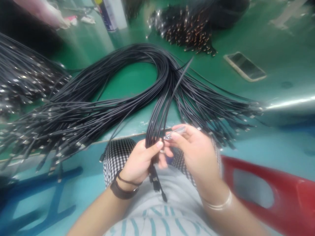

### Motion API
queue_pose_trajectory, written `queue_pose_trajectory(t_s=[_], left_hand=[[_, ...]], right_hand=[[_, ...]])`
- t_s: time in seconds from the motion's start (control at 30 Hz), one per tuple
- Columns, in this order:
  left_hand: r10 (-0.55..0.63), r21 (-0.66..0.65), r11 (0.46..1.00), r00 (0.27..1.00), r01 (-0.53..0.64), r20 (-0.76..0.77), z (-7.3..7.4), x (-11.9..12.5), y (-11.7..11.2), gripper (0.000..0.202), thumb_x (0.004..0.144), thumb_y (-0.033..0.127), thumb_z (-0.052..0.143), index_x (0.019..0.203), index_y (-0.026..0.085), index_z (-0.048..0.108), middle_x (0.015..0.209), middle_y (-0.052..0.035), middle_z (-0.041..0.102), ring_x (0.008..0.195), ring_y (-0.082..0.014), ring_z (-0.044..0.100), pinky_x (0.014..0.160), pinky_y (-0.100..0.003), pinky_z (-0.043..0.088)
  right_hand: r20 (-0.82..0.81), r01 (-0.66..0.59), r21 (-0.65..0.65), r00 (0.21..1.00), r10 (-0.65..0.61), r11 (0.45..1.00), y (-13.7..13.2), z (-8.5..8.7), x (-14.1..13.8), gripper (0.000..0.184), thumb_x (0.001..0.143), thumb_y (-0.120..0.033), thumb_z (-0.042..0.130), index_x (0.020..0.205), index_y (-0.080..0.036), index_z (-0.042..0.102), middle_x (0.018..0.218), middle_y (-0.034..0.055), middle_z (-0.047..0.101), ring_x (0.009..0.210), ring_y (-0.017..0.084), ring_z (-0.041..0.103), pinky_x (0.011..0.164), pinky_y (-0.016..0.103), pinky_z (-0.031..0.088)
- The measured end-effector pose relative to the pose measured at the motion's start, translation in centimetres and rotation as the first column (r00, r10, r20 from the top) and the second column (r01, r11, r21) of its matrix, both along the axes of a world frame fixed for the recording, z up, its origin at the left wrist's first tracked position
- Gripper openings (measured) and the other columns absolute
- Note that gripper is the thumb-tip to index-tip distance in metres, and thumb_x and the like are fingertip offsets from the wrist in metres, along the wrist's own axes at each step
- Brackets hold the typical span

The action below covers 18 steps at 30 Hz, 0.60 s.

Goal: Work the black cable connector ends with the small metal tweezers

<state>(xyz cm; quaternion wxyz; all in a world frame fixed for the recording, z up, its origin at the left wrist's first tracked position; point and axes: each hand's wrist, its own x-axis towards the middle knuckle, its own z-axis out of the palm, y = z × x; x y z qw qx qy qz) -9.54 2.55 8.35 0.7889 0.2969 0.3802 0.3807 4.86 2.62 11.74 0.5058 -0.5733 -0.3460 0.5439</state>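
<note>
My left hand clenches a small bunch of black cables, plugs dangling below the fist; my right hand pinches a small clear piece beside them. Only this handful looks gathered; the big cable bundle sprawls just beyond my fingers across the green table, phone farther right.

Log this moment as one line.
left hand: grips cable bunch | right hand: pinches shiny piece | table: cable pile, phone
</note>
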Motion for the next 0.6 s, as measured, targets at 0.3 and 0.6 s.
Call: queue_pose_trajectory(t_s=[0.3,0.6], left_hand=[[0.031,-0.051,0.998,1.0,-0.031,-0.001,0.0,0.1,0.0,0.019,0.09,0.027,0.061,0.088,0.01,0.069,0.071,-0.0053,0.072,0.044,-0.0076,0.06,0.043,-0.015,0.048],[-0.055,-0.046,0.998,0.997,0.052,-0.058,-0.3,0.1,0.0,0.03,0.086,0.036,0.066,0.097,0.008,0.068,0.06,-0.0084,0.07,0.053,-0.0148,0.068,0.046,-0.017,0.05]], right_hand=[[-0.087,-0.008,0.001,0.996,0.008,1.0,0.0,-0.8,0.3,0.011,0.084,-0.025,0.07,0.09,-0.02,0.064,0.078,-0.0006,0.074,0.072,0.013,0.071,0.066,0.019,0.056],[0.062,-0.429,-0.001,0.902,0.428,0.903,-0.6,-0.4,0.9,0.016,0.084,-0.026,0.065,0.1,-0.028,0.063,0.094,-0.0013,0.069,0.068,0.013,0.065,0.063,0.024,0.056]])
